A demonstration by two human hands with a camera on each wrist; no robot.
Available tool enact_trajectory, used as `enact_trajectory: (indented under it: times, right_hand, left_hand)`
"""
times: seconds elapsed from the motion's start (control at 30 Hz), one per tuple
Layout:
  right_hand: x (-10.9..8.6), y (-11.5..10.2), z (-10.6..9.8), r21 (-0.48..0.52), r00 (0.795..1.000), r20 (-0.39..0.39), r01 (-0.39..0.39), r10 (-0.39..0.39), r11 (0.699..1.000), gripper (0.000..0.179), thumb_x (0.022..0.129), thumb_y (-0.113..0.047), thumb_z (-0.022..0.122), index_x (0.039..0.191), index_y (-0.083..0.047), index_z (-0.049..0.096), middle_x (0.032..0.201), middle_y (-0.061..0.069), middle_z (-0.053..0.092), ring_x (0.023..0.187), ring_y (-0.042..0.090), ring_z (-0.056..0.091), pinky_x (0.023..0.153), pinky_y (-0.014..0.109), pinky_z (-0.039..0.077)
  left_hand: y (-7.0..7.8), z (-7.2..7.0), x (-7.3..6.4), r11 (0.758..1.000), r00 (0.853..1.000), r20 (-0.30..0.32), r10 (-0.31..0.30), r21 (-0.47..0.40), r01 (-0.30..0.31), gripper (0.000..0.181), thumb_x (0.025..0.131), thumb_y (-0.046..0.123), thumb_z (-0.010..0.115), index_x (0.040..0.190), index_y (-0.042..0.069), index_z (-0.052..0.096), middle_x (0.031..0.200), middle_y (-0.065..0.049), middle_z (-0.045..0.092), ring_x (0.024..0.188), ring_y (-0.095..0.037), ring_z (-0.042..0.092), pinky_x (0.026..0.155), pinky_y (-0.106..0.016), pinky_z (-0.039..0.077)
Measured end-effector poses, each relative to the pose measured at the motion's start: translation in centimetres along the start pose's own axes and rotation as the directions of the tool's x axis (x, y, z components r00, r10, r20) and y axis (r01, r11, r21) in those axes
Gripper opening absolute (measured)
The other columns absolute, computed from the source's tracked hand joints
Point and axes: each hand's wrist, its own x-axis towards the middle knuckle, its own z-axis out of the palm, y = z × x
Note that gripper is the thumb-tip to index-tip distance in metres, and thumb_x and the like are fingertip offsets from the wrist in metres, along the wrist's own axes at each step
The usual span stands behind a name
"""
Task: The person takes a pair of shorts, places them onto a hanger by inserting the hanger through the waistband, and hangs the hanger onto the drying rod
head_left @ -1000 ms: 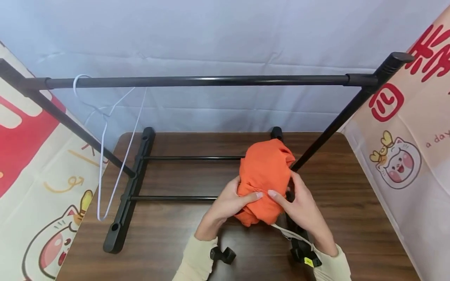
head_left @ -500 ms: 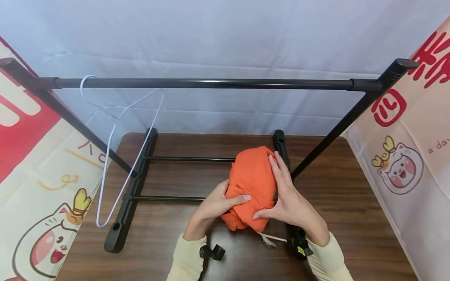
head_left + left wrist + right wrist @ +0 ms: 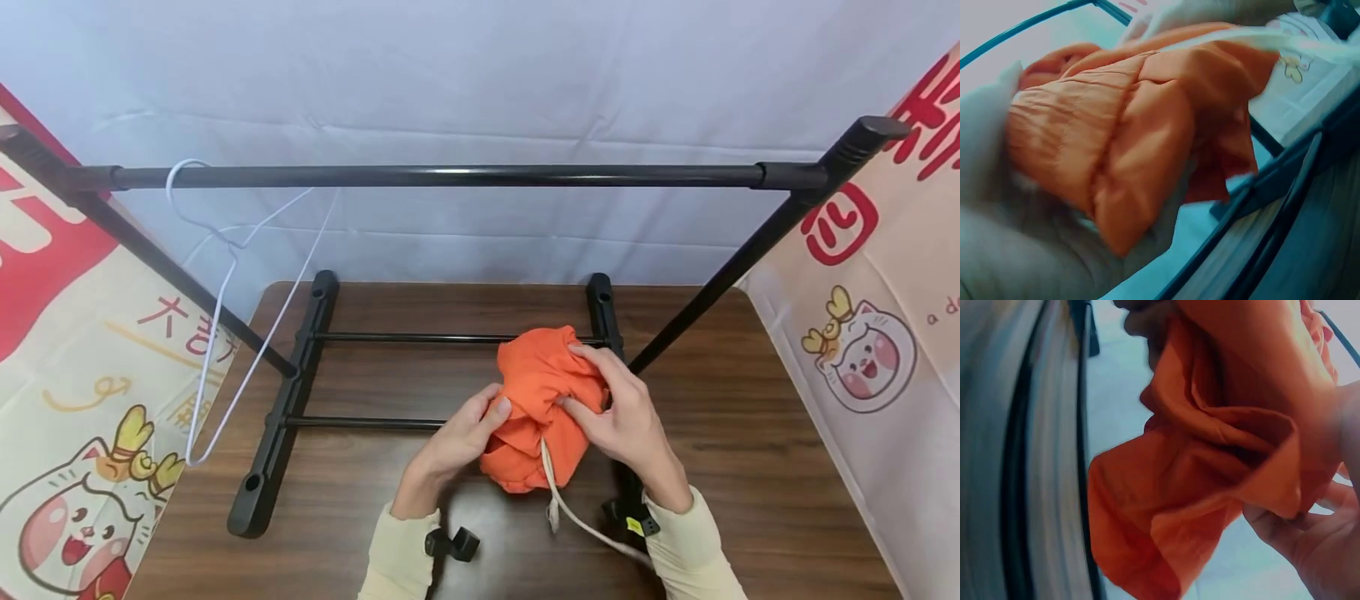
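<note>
A crumpled orange garment (image 3: pixel 528 367) is held up between both hands, over the right side of the rack's base in the head view. My left hand (image 3: pixel 456 432) grips its left side, thumb in front and fingers behind. My right hand (image 3: pixel 632 412) pinches the cloth on the right, fingers near its upper edge and thumb pressed into the folds. A white drawstring (image 3: pixel 573 515) hangs from the front toward the right wrist. In the left wrist view a gathered, stitched band (image 3: pixel 1072 119) shows on the cloth. Loose folds (image 3: pixel 1147 506) hang down in the right wrist view.
A black clothes rack (image 3: pixel 465 176) stands on the brown wooden table (image 3: pixel 750 467). From the left of its top bar hangs a white hanger (image 3: pixel 213 321). Two low crossbars join the rack's feet (image 3: pixel 281 425). Printed cloth sheets (image 3: pixel 862 358) flank the table.
The garment was first tilted and turned in the hands; now its drawstring hangs in front. The right hand opened along the side, then curled onto the cloth. The hands have shifted slightly left overall.
</note>
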Motion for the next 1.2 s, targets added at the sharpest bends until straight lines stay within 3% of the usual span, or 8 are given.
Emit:
enact_trajectory:
  times: [0.2, 0.33, 0.47, 0.57, 0.7, 0.83, 1.0, 1.2]
  right_hand:
    - [0.3, -0.4, -1.6, 0.052, 0.992, -0.1, -0.07, 0.074, 0.996, 0.067, 0.076, 0.011, 0.082, 0.139, 0.0, 0.061, 0.122, 0.02, 0.071, 0.103, -0.004, 0.063, 0.087, 0.007, 0.049]
    - [0.6, -0.9, -2.2, 0.098, 0.973, -0.199, -0.096, 0.114, 0.991, 0.055, 0.081, 0.014, 0.074, 0.133, 0.002, 0.065, 0.109, 0.004, 0.073, 0.092, -0.006, 0.064, 0.083, 0.007, 0.05]
    - [0.8, -1.2, -2.3, 0.128, 0.952, -0.254, -0.145, 0.174, 0.981, 0.038, 0.089, 0.012, 0.065, 0.127, 0.004, 0.066, 0.107, -0.016, 0.068, 0.085, -0.003, 0.062, 0.077, 0.008, 0.049]
    - [0.9, -1.4, -2.1, 0.162, 0.945, -0.253, -0.17, 0.207, 0.972, 0.028, 0.094, 0.012, 0.06, 0.122, 0.006, 0.066, 0.103, -0.021, 0.065, 0.082, -0.003, 0.06, 0.074, 0.008, 0.048]
    - [1.0, -1.6, -1.5, 0.191, 0.947, -0.228, -0.184, 0.226, 0.964, 0.022, 0.097, 0.011, 0.058, 0.118, 0.008, 0.065, 0.098, -0.02, 0.063, 0.081, -0.003, 0.06, 0.074, 0.009, 0.048]
    - [1.1, -1.9, -0.8, 0.225, 0.948, -0.178, -0.222, 0.264, 0.949, 0.02, 0.101, 0.007, 0.057, 0.121, 0.007, 0.062, 0.1, -0.018, 0.063, 0.084, -0.001, 0.06, 0.077, 0.01, 0.049]
    - [1.2, -2.2, -0.2, 0.24, 0.948, -0.155, -0.236, 0.277, 0.942, 0.023, 0.106, 0.003, 0.05, 0.126, 0.006, 0.061, 0.09, -0.015, 0.06, 0.076, 0.0, 0.059, 0.072, 0.013, 0.048]
    - [1.3, -2.5, 0.7, 0.33, 0.957, -0.157, -0.183, 0.246, 0.926, 0.029, 0.11, 0.003, 0.039, 0.13, 0.012, 0.059, 0.093, -0.02, 0.059, 0.082, -0.004, 0.058, 0.076, 0.011, 0.047]
  left_hand:
    - [-0.4, -0.4, 0.0, 0.997, 0.98, -0.183, -0.078, 0.013, 0.082, 0.046, 0.108, 0.035, 0.059, 0.134, -0.001, 0.052, 0.126, -0.021, 0.069, 0.106, -0.014, 0.068, 0.096, -0.032, 0.06]
    - [-0.1, -1.0, -0.1, 0.994, 0.942, -0.326, -0.079, 0.042, 0.098, 0.038, 0.104, 0.033, 0.068, 0.124, 0.003, 0.056, 0.117, -0.017, 0.07, 0.099, -0.023, 0.074, 0.092, -0.045, 0.063]
    - [0.6, -1.1, -0.6, 0.969, 0.874, -0.485, 0.0, 0.215, 0.12, 0.046, 0.095, 0.039, 0.079, 0.122, 0.009, 0.055, 0.118, -0.011, 0.069, 0.106, -0.024, 0.072, 0.09, -0.039, 0.061]
    - [1.3, -0.8, -0.9, 0.946, 0.849, -0.514, 0.124, 0.318, 0.055, 0.062, 0.088, 0.042, 0.085, 0.13, 0.012, 0.05, 0.128, -0.007, 0.063, 0.118, -0.023, 0.065, 0.098, -0.042, 0.058]
    - [1.9, -0.1, -1.2, 0.913, 0.858, -0.431, 0.28, 0.394, -0.1, 0.093, 0.081, 0.054, 0.088, 0.153, 0.018, 0.04, 0.149, -0.007, 0.051, 0.137, -0.028, 0.054, 0.113, -0.052, 0.05]
    - [2.4, 0.6, -1.0, 0.871, 0.885, -0.305, 0.351, 0.453, -0.19, 0.11, 0.075, 0.063, 0.088, 0.163, 0.034, 0.028, 0.162, -0.004, 0.042, 0.146, -0.026, 0.048, 0.117, -0.053, 0.046]
    - [3.0, 1.6, -0.6, 0.834, 0.918, -0.199, 0.344, 0.514, -0.201, 0.118, 0.073, 0.044, 0.097, 0.164, 0.041, 0.022, 0.162, 0.005, 0.042, 0.138, -0.017, 0.053, 0.116, -0.051, 0.046]
    - [3.0, 2.3, -0.4, 0.845, 0.938, -0.162, 0.306, 0.5, -0.189, 0.129, 0.068, 0.033, 0.1, 0.166, 0.043, 0.016, 0.162, 0.007, 0.038, 0.136, -0.017, 0.052, 0.113, -0.049, 0.047]
